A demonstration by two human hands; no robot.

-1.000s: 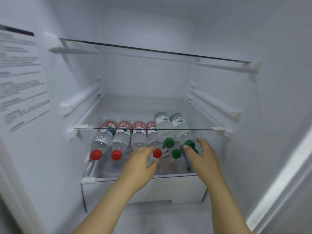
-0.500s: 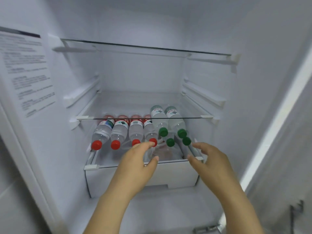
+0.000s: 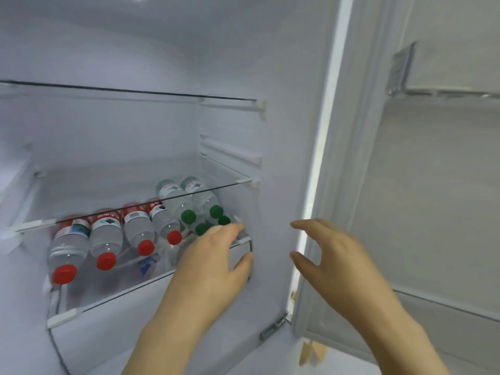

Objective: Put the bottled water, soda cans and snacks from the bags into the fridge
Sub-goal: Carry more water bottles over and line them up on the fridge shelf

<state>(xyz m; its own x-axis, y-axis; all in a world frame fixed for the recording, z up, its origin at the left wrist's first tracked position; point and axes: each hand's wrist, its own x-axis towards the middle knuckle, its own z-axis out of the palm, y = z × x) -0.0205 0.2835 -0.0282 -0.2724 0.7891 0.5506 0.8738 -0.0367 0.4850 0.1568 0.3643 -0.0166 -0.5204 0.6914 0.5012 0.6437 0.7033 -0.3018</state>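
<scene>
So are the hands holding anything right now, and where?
The left hand grips the drawer at its front right corner, fingers over the top edge, thumb on the front. The right hand holds nothing.

- A single camera, worn on the person's head, gave the only view.
- It faced forward and down into the open fridge (image 3: pixel 121 131), angled toward its right wall and the door (image 3: pixel 433 212).
- It stood close: the drawer (image 3: pixel 121 315) lay lower left, with the left hand (image 3: pixel 213 255) and right hand (image 3: pixel 332 255) mid-frame at arm's reach.
</scene>
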